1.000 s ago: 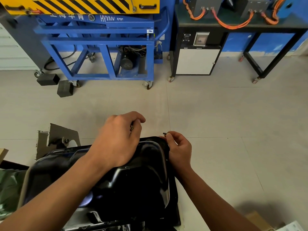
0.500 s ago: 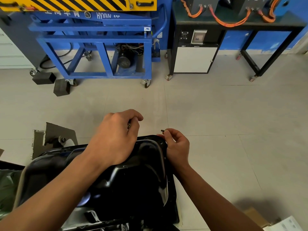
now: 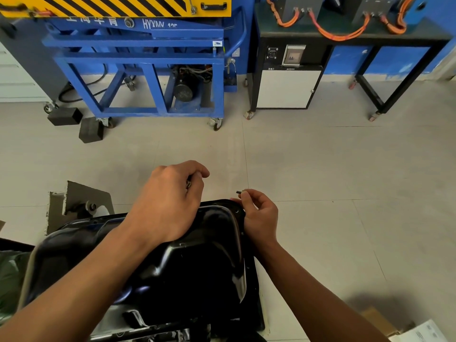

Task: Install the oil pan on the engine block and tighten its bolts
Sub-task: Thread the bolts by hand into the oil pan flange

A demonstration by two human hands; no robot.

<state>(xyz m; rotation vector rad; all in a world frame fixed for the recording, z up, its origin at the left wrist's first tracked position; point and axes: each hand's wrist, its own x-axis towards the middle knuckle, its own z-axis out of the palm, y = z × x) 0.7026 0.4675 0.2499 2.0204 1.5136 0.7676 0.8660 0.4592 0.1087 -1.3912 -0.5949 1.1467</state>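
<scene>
Your oil pan [image 3: 202, 267] sits in the lower middle of the frame, a glossy black shell lying bottom-up, its rim flange running up the right side with small bolt holes showing near the top right corner. What carries it is mostly hidden; only bits of metal show at the bottom edge.

Your right hand [image 3: 259, 214] is at that top right corner of the pan, just beside the flange. Thumb and forefinger pinch a small dark bolt [image 3: 239, 192], which sticks out to the left of your fingertips, above the flange and not yet in a hole. The other fingers are curled in.

Your left hand [image 3: 167, 206] lies over the upper end of the pan, in the centre of the frame, with the forearm crossing the pan from the lower left. Its fingers are curled, and a small metal piece [image 3: 188, 185] glints between thumb and fingers; it is too small to name. Whether the wrist rests on the pan cannot be told.

Left of the pan a grey metal bracket [image 3: 81, 198] stands on the tiled floor [image 3: 320, 169]. In the upper left is a blue wheeled frame [image 3: 148, 62] under a yellow-and-black striped panel [image 3: 111, 6], with two black blocks [image 3: 91, 130] on the floor beside its caster. In the upper right a black table [image 3: 370, 75] carries orange cables [image 3: 333, 34], with a white cabinet door [image 3: 286, 88] beneath it. A cardboard box [image 3: 377, 319] shows at the lower right corner.
</scene>
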